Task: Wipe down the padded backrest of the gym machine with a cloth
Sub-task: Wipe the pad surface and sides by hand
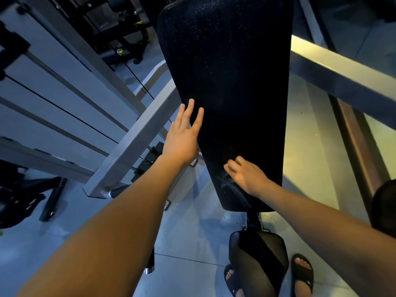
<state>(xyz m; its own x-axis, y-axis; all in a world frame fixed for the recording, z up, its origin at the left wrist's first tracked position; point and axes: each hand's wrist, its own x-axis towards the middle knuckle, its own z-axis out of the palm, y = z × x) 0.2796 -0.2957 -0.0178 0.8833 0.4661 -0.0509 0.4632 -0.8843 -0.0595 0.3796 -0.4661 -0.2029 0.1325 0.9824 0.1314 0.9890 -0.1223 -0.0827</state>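
- Nearest to you, your two feet in black slide sandals (pixel 302 273) stand on the pale tiled floor (pixel 188 236), one on each side of the black padded seat (pixel 257 254) of the machine.
- Your bare forearms reach forward and up from the bottom edge of the view toward the pad.
- Your right hand (pixel 246 175) lies on the lower part of the padded backrest (pixel 227 82), fingers (pixel 232 165) curled and blurred; I cannot tell whether it grips anything, and no cloth can be made out under it against the dark pad.
- Just below that hand, faint pale streaks show on the pad surface near its bottom end.
- Your left hand (pixel 182 133) is open and flat, fingers straight and slightly spread, with the fingertips over the left edge of the backrest about halfway up; it holds nothing.
- The backrest is a long black textured pad, tilted away from you, narrower at the bottom and wider at its rounded top, running up the middle of the view.
- Left of it, a grey square steel beam (pixel 132 146) slants down to the floor, and behind that stand grey frame rails (pixel 53 99) with a thin black cable (pixel 137 80) running across.
- To the right, a pale steel bar (pixel 342 76) crosses behind the pad.
- Farthest off, at the upper left, dark gym equipment (pixel 120 28) stands in shadow.
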